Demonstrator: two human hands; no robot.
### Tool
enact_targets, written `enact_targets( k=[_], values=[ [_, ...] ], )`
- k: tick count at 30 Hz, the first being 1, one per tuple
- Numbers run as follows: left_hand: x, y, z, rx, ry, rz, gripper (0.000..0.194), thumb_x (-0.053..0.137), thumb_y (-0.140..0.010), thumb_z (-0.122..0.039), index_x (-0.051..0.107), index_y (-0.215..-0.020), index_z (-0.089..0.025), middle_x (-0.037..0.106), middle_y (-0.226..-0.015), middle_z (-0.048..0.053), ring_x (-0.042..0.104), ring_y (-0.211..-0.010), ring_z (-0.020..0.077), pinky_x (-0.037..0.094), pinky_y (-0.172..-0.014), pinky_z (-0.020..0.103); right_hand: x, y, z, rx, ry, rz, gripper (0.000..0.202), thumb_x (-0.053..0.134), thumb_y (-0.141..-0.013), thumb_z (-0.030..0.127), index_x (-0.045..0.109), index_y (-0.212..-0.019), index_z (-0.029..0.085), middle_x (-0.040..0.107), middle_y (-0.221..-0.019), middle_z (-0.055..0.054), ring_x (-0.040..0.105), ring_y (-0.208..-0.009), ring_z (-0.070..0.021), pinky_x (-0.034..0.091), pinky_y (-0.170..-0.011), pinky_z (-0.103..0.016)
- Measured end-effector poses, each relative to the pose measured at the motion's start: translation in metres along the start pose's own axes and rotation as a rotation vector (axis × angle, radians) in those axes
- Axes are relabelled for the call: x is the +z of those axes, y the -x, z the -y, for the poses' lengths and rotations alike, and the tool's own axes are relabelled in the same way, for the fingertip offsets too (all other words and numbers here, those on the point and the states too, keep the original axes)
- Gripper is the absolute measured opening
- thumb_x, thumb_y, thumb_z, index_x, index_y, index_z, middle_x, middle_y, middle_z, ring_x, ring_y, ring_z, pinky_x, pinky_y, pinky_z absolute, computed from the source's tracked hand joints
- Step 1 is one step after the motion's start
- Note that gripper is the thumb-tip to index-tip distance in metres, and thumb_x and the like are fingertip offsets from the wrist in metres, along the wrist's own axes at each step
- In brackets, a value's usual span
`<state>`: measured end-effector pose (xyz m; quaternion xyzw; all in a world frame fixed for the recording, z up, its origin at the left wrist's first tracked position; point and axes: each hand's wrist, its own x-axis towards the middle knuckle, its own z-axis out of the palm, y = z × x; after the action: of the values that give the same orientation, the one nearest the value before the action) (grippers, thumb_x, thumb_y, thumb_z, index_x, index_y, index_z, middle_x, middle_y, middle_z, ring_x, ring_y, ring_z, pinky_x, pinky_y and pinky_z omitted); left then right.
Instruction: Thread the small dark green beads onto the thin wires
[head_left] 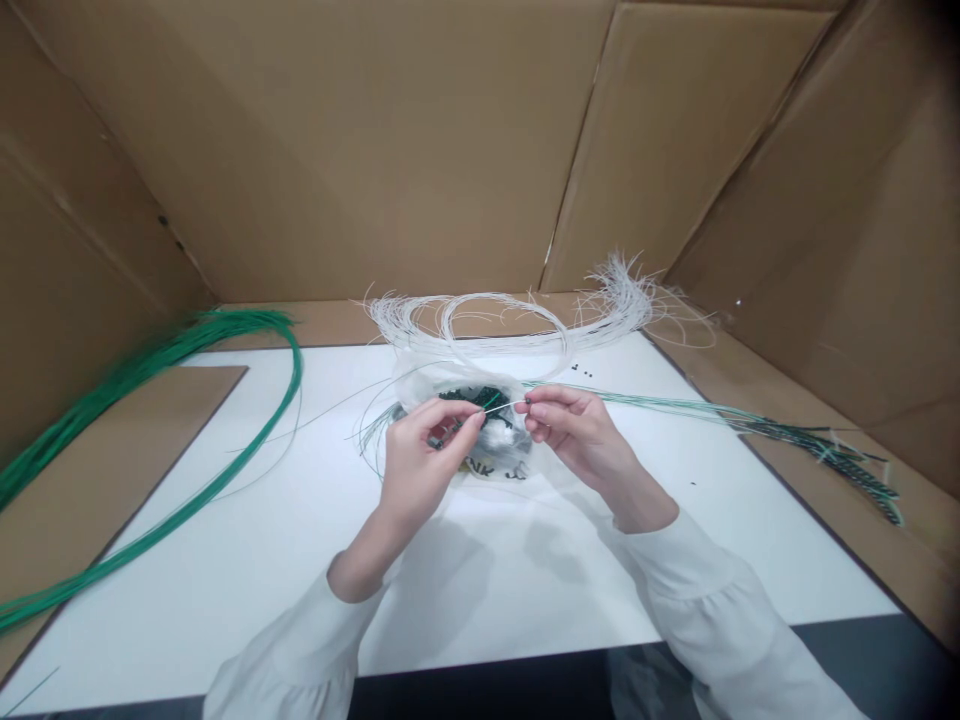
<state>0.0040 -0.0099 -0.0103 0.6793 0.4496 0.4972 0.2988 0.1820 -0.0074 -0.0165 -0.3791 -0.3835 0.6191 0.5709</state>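
My left hand [421,448] is closed, thumb and finger pinching a thin white strand [504,406]. The strand runs across to my right hand [576,432], whose fingertips are closed on a small dark bead-like piece [528,401] at its far end. I cannot tell whether the strand passes through that piece. Other small dark bits [436,442] show under my left fingers; it is unclear whether they are held. Just beneath both hands lies a clear plastic bag [504,436] containing many small dark green pieces, partly hidden by the left hand.
Bundled green strands [247,470] curve along the left. Coiled white strands [510,335] lie at the back. Green strands with dark pieces threaded on their ends [847,460] stretch to the right. A few loose dark bits [575,367] lie on the white board [285,570]. Cardboard walls [360,150] surround it.
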Motion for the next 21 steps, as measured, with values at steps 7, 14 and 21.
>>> enact_targets(
  k=[7,14,21],
  values=[
    [0.0001,0.0002,-0.0009,0.012,0.008,0.005,0.014,0.059,-0.075,-0.028,0.067,-0.075,-0.017,0.065,-0.073,0.003,0.055,-0.061,0.0112,0.044,-0.057,0.02,0.0002,0.0005,-0.0003,0.024,-0.009,-0.004,0.016,0.077,-0.055,0.022,0.069,-0.068,0.018,0.069,-0.068,-0.002,0.054,-0.05,-0.0079,0.042,-0.045,-0.02],
    [-0.0006,0.002,-0.0015,0.012,0.009,0.01,0.015,0.059,-0.075,-0.029,0.067,-0.074,-0.017,0.065,-0.072,0.003,0.055,-0.06,0.0118,0.044,-0.057,0.021,0.0014,0.0001,-0.005,0.032,-0.065,0.033,0.016,0.078,-0.052,0.024,0.069,-0.065,0.021,0.064,-0.07,0.001,0.051,-0.056,-0.0072,0.039,-0.046,-0.019],
    [-0.0009,0.0029,-0.0016,0.029,0.021,0.012,0.013,0.06,-0.076,-0.027,0.067,-0.074,-0.017,0.065,-0.072,0.003,0.056,-0.063,0.0115,0.043,-0.058,0.02,0.0014,0.0001,-0.0062,0.026,-0.059,0.002,0.019,0.08,-0.049,0.027,0.068,-0.064,0.023,0.063,-0.068,0.002,0.051,-0.056,-0.0081,0.039,-0.047,-0.02]
  ],
)
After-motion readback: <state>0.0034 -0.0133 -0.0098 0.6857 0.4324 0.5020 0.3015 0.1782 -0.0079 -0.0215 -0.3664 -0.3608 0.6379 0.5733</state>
